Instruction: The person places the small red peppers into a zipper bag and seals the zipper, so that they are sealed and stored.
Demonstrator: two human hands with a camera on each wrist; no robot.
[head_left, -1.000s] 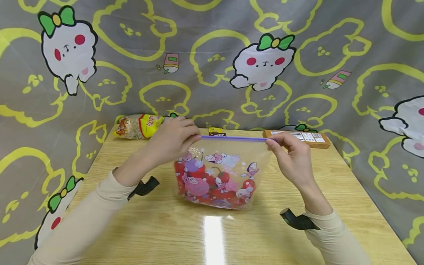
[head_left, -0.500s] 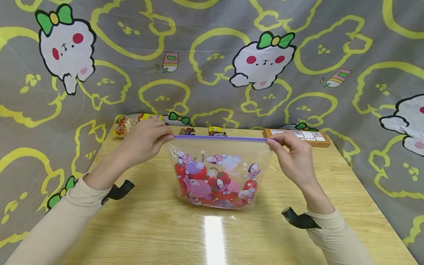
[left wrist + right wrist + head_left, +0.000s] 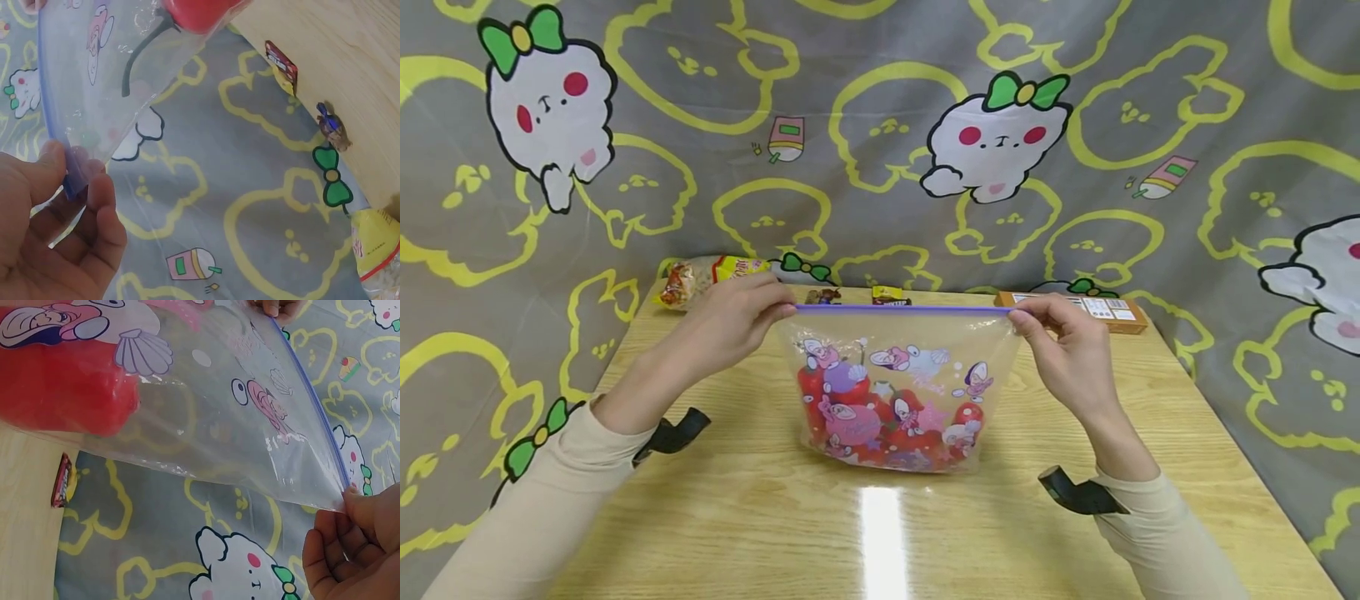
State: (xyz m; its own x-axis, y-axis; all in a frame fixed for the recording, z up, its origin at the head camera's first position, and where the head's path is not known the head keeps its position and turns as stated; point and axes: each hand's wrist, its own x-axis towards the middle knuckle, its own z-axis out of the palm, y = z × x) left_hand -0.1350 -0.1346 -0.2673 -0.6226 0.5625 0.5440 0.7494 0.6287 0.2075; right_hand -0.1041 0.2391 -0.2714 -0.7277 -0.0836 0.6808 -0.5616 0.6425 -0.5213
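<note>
A clear zip bag point(image 3: 901, 333) printed with pink cartoon oysters and shells stands over the middle of the table. Its purple zip edge runs straight and taut along the top, from hand to hand. Inside, in the lower part, lie several red fruit-like things point(image 3: 197, 9) with dark green stems. My left hand point(image 3: 737, 321) pinches the left end of the zip edge between thumb and fingers. At the right end my right hand point(image 3: 1071, 354) pinches the corner, thumb toward me, as the right wrist view also shows point(image 3: 359, 540).
Along the back of the wooden table point(image 3: 760, 517) lie a yellow snack bag point(image 3: 696, 283), partly behind my left hand, a small wrapped candy point(image 3: 333, 128), a small dark red and yellow packet point(image 3: 891, 296) and an orange box point(image 3: 1108, 312). A patterned grey cloth point(image 3: 880, 208) hangs behind.
My left hand has moved left along the purple zip edge, from partway along to its left end. The right hand has stayed nearly still at its corner.
</note>
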